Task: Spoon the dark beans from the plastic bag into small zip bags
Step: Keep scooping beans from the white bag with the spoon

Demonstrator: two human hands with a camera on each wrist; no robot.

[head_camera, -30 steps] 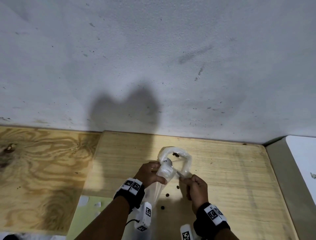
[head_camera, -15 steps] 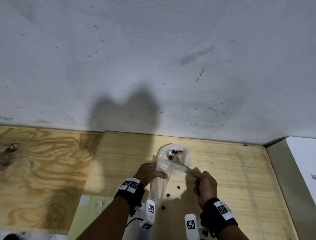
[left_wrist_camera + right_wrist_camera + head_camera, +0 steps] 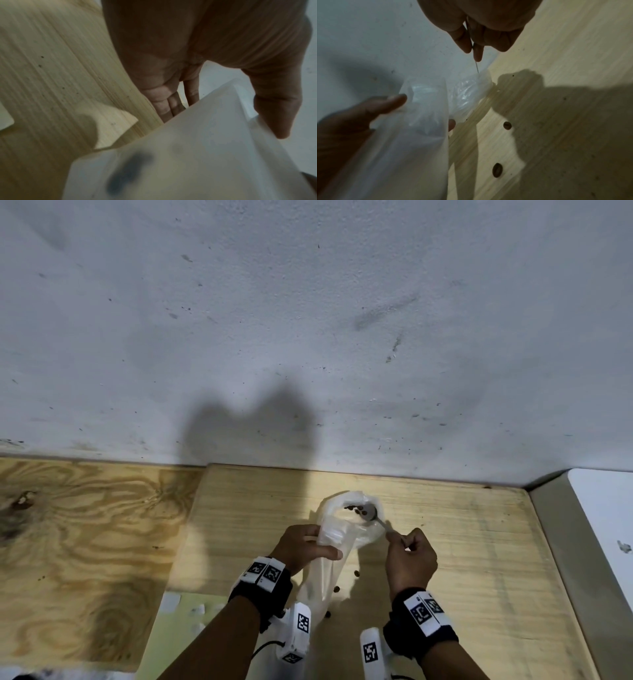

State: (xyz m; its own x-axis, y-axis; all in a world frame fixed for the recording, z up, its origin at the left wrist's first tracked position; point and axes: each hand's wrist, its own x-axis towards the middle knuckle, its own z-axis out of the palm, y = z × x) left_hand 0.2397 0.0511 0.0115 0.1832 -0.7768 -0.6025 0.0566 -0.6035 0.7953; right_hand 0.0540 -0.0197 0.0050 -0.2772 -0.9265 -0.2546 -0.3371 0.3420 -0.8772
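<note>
A clear plastic bag (image 3: 346, 498) lies on the light wooden board (image 3: 479, 542), its mouth open, with a few dark beans (image 3: 351, 507) inside. My right hand (image 3: 411, 554) pinches the handle of a metal spoon (image 3: 370, 512); the spoon's bowl sits in the bag's mouth beside the beans. My left hand (image 3: 301, 547) grips a small translucent zip bag (image 3: 320, 583) near its top, thumb across the front. In the right wrist view the thin spoon handle (image 3: 476, 66) runs from my fingertips (image 3: 477, 54) into the plastic bag (image 3: 471, 89), with the zip bag (image 3: 423, 121) to its left.
Three loose beans (image 3: 337, 589) lie on the board between my wrists; two of these loose beans (image 3: 507, 125) show in the right wrist view. A grey wall (image 3: 308, 337) stands right behind the bag. Darker plywood (image 3: 85, 542) lies to the left, a white surface (image 3: 606, 508) to the right.
The spoon has left the zip bag's mouth and moved right and back into the plastic bag. My right hand shifted right. The left hand barely moved.
</note>
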